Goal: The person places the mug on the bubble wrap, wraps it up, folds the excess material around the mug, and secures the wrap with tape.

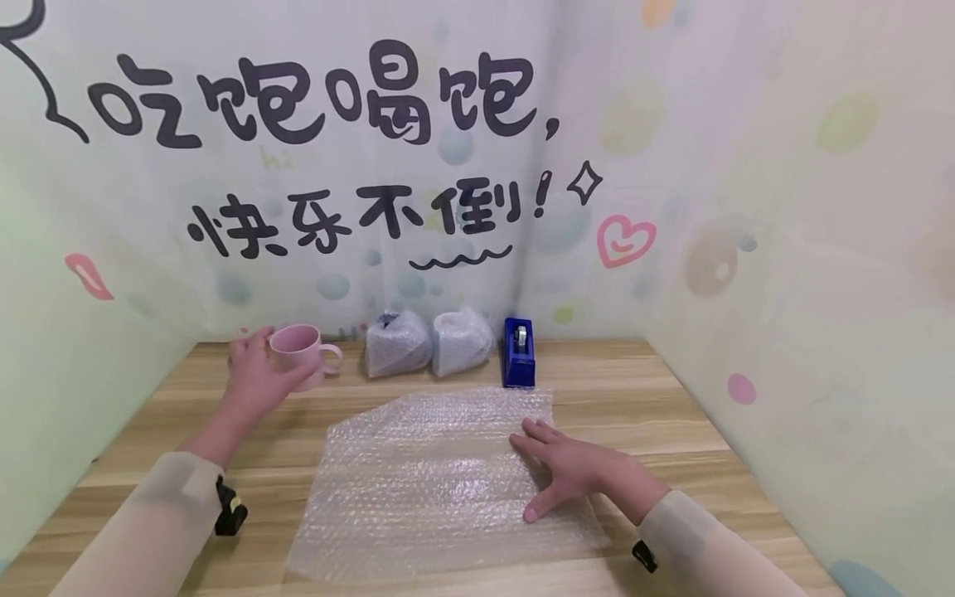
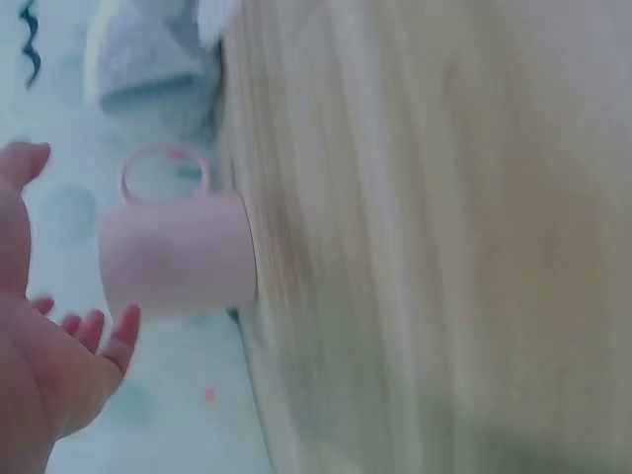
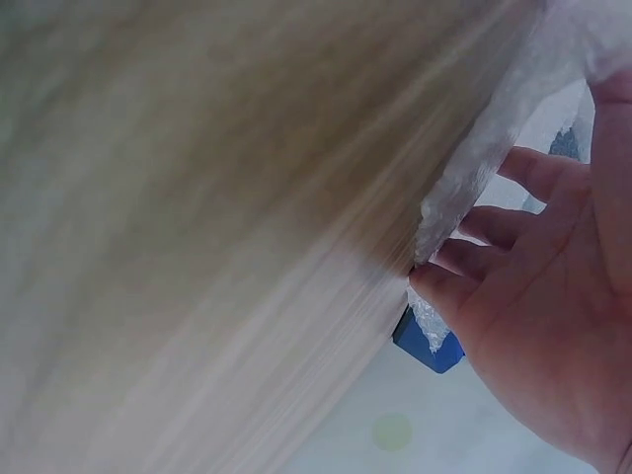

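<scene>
Pink against a pale patterned wall, the mug [image 1: 303, 356] stands upright near the table's [image 1: 694, 431] back left. Your left hand [image 1: 257, 377] is at its left side, thumb across the front, fingers spread and not curled into a grip; whether the skin touches the mug cannot be told. The handle points right, apparently leaving that side free for your palm. Farther right, two bubble-wrapped bundles [image 1: 399, 347] [image 1: 462, 342] sit side by side against the wall, seemingly parked out of your working space. A clear bubble-wrap sheet [image 1: 425, 481] lies flat before you, to the right of and nearer you than the mug, probably spread to give a broad surface. Just behind its far right corner, a blue tape dispenser [image 1: 519, 356] looks set within easy reach. Your right hand [image 1: 570, 468], fingers splayed, rests on the sheet's right edge, likely steadying it, well apart from the mug.
</scene>
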Available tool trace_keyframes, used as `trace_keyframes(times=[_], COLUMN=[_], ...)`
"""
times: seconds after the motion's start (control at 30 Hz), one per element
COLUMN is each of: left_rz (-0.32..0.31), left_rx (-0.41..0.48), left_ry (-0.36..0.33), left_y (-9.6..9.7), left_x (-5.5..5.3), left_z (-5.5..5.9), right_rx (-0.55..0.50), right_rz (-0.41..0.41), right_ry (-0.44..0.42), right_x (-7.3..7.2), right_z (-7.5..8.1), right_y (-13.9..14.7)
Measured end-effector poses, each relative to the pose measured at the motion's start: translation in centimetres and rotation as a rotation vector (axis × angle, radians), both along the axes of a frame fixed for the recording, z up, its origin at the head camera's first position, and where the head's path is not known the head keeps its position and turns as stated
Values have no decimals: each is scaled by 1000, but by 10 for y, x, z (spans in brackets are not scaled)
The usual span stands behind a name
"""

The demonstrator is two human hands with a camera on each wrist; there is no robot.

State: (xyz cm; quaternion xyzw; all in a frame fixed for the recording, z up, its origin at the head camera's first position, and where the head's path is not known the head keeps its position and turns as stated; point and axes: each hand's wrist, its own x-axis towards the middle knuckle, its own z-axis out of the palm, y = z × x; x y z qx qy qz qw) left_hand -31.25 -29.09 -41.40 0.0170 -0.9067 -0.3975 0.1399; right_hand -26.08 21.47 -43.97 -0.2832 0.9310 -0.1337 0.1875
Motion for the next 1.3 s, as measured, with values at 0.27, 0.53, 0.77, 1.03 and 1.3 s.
trace_keyframes(times=[0.27, 0.53, 0.77, 1.03, 1.3], left_rz=[25, 42, 46, 51, 5], left_rx=[65, 141, 101, 87, 6], left_ry=[-123, -53, -11, -30, -6], left_y=[-16, -6, -9, -16, -10], left_x=[-25, -41, -44, -38, -21], left_z=[-9, -31, -35, -30, 7], right_rx=[-4, 1, 3, -6, 22], right_rz=[-9, -16, -21, -11, -14], right_ry=[-12, -10, -10, -6, 7], right_x=[0, 2, 1, 0, -1], right_z=[-1, -1, 0, -4, -1], right_y=[0, -1, -1, -3, -2])
